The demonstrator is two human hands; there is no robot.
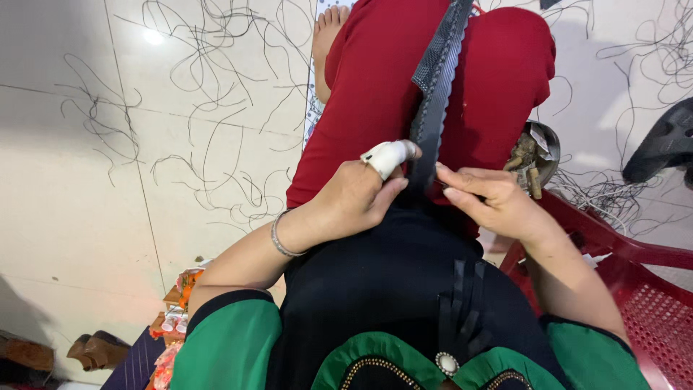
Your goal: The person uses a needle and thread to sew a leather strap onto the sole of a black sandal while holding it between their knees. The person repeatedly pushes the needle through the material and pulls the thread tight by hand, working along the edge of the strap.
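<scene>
Underfoot, the pale tiled floor [86, 217] takes up most of the view, and it is strewn with thin black threads [209, 144] that curl loosely across the tiles on both sides of the seated person. A red plastic chair [635, 289] stands at the person's right, its arm and perforated seat filling the lower right corner. The person's lap, clothed in red trousers [375, 108], runs up the middle of the picture, with a bare foot [328, 36] showing at the top beside the knee. Over the lap lies a long black strip [433, 94] with a zigzag edge and a dotted grey face — it runs from the top of the picture down between the knees to the two hands.

The left hand [354, 198] grips the strip's near end from the left; its fingers are closed on the strip, with the thumb pressed toward it, and the forefinger wears a white bandage wrap [388, 156] that touches the strip's edge. A silver bangle [280, 238] sits on that wrist. The right hand [491, 198] meets the strip from the right, fingers drawn together and pinched at the same spot — whether it holds something small there cannot be told. Just beyond the right hand, beside the right knee, a metal bowl [543, 155] holds brownish spools. At the lower left, a small heap of colourful packets [177, 325] lies on the floor.
</scene>
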